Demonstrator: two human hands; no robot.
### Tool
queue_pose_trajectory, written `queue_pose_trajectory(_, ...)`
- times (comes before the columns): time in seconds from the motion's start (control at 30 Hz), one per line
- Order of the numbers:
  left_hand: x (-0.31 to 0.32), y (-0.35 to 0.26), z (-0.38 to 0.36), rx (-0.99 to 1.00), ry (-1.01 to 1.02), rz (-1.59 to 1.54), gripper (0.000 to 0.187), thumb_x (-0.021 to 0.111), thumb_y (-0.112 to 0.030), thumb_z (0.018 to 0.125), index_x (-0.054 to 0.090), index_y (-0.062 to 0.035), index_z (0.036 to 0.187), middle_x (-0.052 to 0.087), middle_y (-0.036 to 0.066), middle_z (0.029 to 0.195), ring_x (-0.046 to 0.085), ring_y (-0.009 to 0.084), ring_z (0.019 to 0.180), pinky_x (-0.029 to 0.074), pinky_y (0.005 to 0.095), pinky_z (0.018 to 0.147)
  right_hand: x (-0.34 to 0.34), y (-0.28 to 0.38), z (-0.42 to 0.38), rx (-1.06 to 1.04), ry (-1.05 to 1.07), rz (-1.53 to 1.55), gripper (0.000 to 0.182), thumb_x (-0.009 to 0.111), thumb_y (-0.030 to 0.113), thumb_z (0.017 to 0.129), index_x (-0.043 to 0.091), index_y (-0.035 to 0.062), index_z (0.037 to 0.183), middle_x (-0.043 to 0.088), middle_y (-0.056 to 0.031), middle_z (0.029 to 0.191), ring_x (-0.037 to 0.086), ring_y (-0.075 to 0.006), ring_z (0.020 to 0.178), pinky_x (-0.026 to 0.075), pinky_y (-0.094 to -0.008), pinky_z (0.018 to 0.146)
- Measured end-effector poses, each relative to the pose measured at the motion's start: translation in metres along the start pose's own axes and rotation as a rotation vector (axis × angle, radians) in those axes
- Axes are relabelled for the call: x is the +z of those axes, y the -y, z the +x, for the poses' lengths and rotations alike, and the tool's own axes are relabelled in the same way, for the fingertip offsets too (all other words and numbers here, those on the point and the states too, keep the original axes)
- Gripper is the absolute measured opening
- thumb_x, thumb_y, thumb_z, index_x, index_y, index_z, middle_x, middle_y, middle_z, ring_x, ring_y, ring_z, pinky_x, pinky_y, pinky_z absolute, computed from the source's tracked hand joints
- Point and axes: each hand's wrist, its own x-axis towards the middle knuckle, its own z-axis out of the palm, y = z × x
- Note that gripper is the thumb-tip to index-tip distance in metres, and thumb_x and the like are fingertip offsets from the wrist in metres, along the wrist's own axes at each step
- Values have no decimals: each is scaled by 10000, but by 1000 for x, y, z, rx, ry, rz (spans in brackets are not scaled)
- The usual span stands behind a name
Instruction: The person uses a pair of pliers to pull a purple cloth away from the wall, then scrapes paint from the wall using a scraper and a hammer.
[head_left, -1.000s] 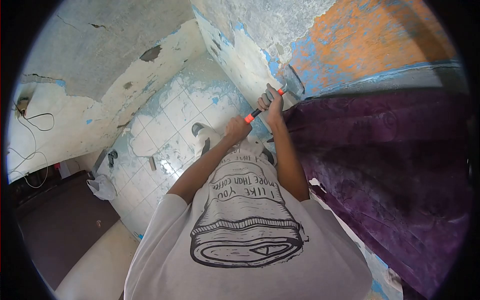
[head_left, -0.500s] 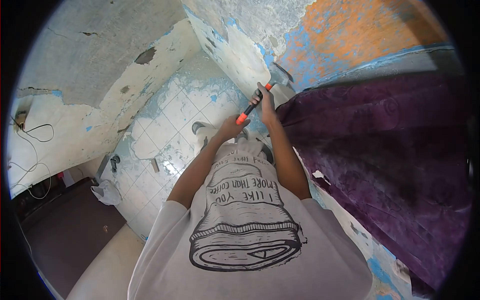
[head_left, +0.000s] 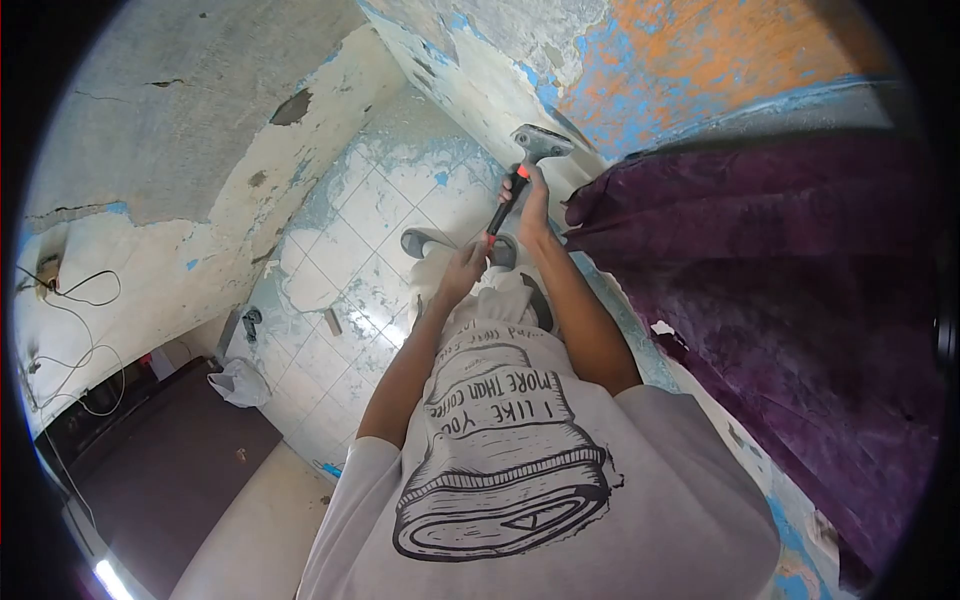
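Note:
A long-handled scraper is held in front of me, its wide metal head turned flat toward the view. Its black handle carries orange-red bands near the head and at the butt end. My right hand wraps the handle just below the head. Lower down, my left hand is closed around the butt end. The head overlaps the lower part of the peeling wall in this view. My shoes show on the floor beneath the handle.
Paint flakes and dust cover the tiled floor. A purple cloth drapes along the right. At left are a white plastic bag, a dark brown panel, and a loose cable by the wall. A small block lies on the tiles.
The scraper's head has turned from edge-on near the wall to flat toward the view and shifted slightly left. Both hands keep their hold, and the whole view has shifted a little.

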Motion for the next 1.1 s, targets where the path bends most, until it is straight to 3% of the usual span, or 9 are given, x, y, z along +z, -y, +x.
queue_pose_trajectory(0.13,-7,-6,5,-26,-4,140,618,388,-561,996,612,1,868,482,47,591,483,124,554,417,302,533,-11,4,17,-38,-141,-90,430,560,525,934,452,125,819,432,8,613,391,-108,492,339,-271,478)
queue_pose_trajectory(0.23,-1,-6,14,106,-65,292,631,382,-563,993,609,17,893,547,112,618,583,240,601,465,368,601,-17,11,23,-111,-224,-125,430,549,527,944,453,127,820,416,19,611,381,-101,493,332,-266,475)
queue_pose_trajectory(0.3,4,-9,18,152,-64,385,598,383,-542,995,581,22,988,623,198,739,640,392,746,482,460,701,-18,17,23,-139,-222,-121,439,544,537,946,451,131,806,399,22,609,372,-97,496,335,-266,484)
queue_pose_trajectory(0.4,13,24,50,244,-54,480,554,409,-529,989,535,7,1053,642,243,849,625,456,870,468,514,752,-18,22,23,-194,-247,-184,439,553,525,949,448,130,788,391,25,620,375,-92,512,345,-261,502)
queue_pose_trajectory(0.63,29,25,94,137,-4,463,506,550,-517,927,506,-16,981,642,248,877,617,457,873,468,523,735,-35,25,40,-247,-309,-294,391,563,467,966,492,112,817,412,22,670,453,-96,591,402,-275,554)
queue_pose_trajectory(0.73,38,44,126,178,-156,483,442,614,-470,902,552,-33,919,651,224,834,630,429,834,468,524,715,-39,33,46,-208,-309,-232,376,591,446,954,486,120,800,453,2,697,485,-133,637,486,-315,682)
queue_pose_trajectory(0.83,42,52,143,124,-206,508,380,625,-432,894,593,-54,904,656,221,870,627,432,856,472,527,719,-38,44,44,-115,-298,-282,365,601,429,952,482,127,787,431,9,703,490,-133,697,486,-349,742)
queue_pose_trajectory(0.97,49,73,162,265,-270,556,314,654,-381,863,656,-73,921,680,178,915,646,424,854,505,522,755,-49,53,51,19,-189,-270,297,613,294,964,469,144,751,427,16,701,457,-148,705,440,-366,862)
queue_pose_trajectory(1.1,46,59,166,121,-160,530,302,666,-353,842,658,-56,895,673,217,882,654,430,833,519,522,748,-49,60,60,74,-112,-276,356,563,243,983,390,167,682,360,29,634,383,-137,649,401,-340,788)
